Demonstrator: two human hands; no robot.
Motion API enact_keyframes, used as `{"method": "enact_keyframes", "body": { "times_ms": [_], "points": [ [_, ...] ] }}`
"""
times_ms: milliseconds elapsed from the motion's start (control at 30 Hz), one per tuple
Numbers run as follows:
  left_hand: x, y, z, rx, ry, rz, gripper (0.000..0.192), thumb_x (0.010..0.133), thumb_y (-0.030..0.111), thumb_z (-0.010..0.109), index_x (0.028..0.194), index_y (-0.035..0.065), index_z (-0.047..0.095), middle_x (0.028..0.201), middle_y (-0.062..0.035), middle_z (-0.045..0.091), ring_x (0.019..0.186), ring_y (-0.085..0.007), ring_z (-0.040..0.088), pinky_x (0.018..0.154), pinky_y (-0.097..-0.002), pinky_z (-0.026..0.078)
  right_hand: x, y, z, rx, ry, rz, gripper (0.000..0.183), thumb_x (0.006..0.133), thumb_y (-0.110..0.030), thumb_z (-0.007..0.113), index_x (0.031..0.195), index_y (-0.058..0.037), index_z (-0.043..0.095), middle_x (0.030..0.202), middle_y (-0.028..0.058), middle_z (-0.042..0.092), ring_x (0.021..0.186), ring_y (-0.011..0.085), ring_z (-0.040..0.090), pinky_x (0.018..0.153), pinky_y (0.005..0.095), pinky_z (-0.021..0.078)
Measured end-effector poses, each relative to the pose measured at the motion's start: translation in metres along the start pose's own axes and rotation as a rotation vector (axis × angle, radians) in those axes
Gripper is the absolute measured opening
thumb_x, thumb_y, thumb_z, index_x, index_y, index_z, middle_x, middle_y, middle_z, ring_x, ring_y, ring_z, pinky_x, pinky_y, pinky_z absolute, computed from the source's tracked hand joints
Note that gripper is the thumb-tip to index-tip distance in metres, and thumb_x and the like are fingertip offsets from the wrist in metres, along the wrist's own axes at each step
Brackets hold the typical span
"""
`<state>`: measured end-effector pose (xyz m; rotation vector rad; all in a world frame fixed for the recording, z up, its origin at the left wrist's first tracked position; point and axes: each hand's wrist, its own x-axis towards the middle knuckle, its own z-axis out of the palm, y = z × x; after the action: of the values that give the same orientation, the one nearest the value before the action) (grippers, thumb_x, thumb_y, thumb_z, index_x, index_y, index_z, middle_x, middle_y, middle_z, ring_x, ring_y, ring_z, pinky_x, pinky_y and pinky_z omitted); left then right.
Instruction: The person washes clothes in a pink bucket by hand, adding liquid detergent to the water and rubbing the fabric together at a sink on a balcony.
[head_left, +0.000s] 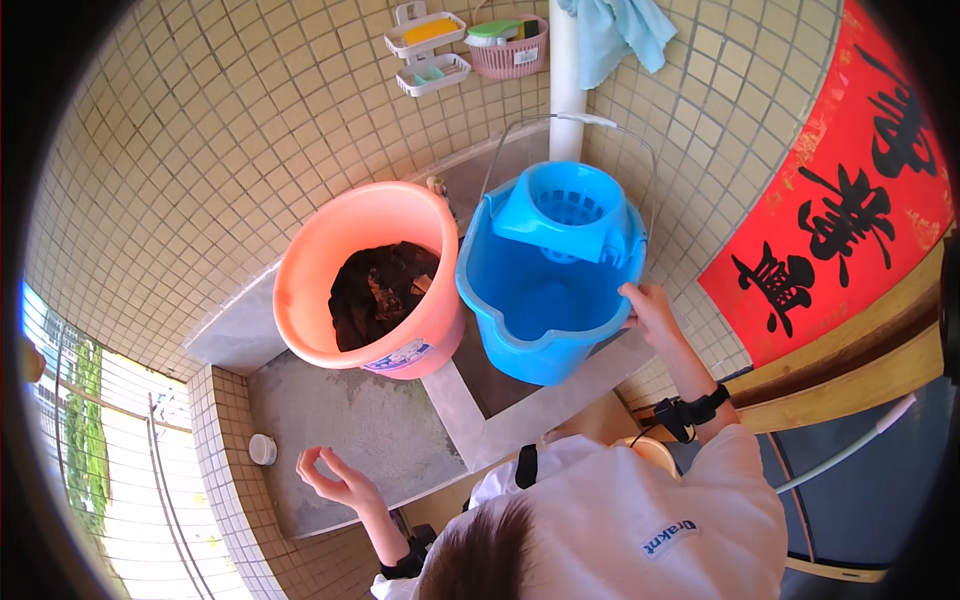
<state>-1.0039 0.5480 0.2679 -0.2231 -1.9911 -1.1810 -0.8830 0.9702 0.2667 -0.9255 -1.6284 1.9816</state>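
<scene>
My right hand (648, 309) grips the right rim of a blue plastic mop bucket (525, 349), thumb on top of the edge. A round blue wringer basket (574, 195) is fitted at the bucket's far side, and the wire handle (651, 161) stands raised. Left of the bucket, close against it, is a pink plastic basin (307, 315) with dark, wet-looking cloth (382, 289) inside. My left hand (334, 480) hovers with curved fingers, holding nothing, over the grey concrete slab below the basin.
Grey stone edging (517, 427) frames a dark sink behind the bucket. A small white tub (262, 449) sits at the slab's left edge. On the tiled wall hang soap racks (431, 71), a pink basket (506, 60) with a brush, and a light blue cloth (600, 52) by a white pipe (566, 97).
</scene>
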Motion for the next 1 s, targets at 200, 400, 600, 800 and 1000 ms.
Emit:
{"method": "enact_keyframes", "body": {
  "times_ms": [200, 400, 600, 800, 1000],
  "points": [
    [0.000, 0.041, 0.058, 0.006, 0.096, 0.144, 0.009, 0.079, 0.008, 0.045, 0.083, -0.0003, 0.045, 0.083, -0.0098, 0.046, 0.081, -0.0235, 0.043, 0.071, -0.0351, 0.034, 0.051, 0.017, -0.006, 0.010, -0.093, 0.074, 0.033, 0.073, -0.019, 0.054, 0.084, 0.0119, 0.052, 0.075, 0.0164, 0.059, 0.061, 0.0227, 0.060, 0.050, 0.0316, 0.0516],
    [-0.008, 0.082, 0.118, 0.136, 0.051, 0.300, 0.017, 0.075, 0.017, 0.052, 0.084, 0.0042, 0.045, 0.083, -0.0083, 0.046, 0.087, -0.0258, 0.040, 0.076, -0.0403, 0.031, 0.099, 0.083, -0.001, 0.046, -0.101, 0.172, 0.026, 0.072, -0.016, 0.056, 0.079, 0.0084, 0.054, 0.070, 0.0115, 0.057, 0.056, 0.0193, 0.059, 0.049, 0.0302, 0.0520],
    [0.017, 0.076, 0.150, 0.368, 0.153, 0.444, 0.017, 0.077, 0.016, 0.054, 0.085, 0.0034, 0.045, 0.082, -0.0070, 0.046, 0.089, -0.0235, 0.039, 0.077, -0.0384, 0.031, 0.124, 0.174, 0.000, -0.056, -0.112, 0.237, 0.022, 0.068, -0.015, 0.060, 0.076, 0.0055, 0.055, 0.065, 0.0091, 0.055, 0.054, 0.0169, 0.057, 0.043, 0.0269, 0.0500],
    [0.018, 0.048, 0.168, 0.387, 0.024, 0.388, 0.014, 0.071, 0.007, 0.054, 0.082, 0.0037, 0.046, 0.084, -0.0065, 0.049, 0.088, -0.0245, 0.041, 0.075, -0.0385, 0.032, 0.154, 0.196, -0.005, -0.201, -0.231, 0.273, 0.021, 0.070, -0.012, 0.056, 0.081, 0.0059, 0.053, 0.068, 0.0078, 0.055, 0.056, 0.0162, 0.057, 0.046, 0.0274, 0.0491],
    [0.020, 0.033, 0.194, 0.454, 0.119, 0.511, 0.007, 0.068, 0.006, 0.049, 0.076, 0.0042, 0.048, 0.075, -0.0050, 0.052, 0.076, -0.0233, 0.046, 0.069, -0.0348, 0.033, 0.203, 0.224, 0.001, 0.122, -0.185, 0.253, 0.026, 0.075, -0.006, 0.049, 0.097, 0.0067, 0.047, 0.087, 0.0114, 0.054, 0.077, 0.0158, 0.053, 0.069, 0.0281, 0.0439]
  ]
}}
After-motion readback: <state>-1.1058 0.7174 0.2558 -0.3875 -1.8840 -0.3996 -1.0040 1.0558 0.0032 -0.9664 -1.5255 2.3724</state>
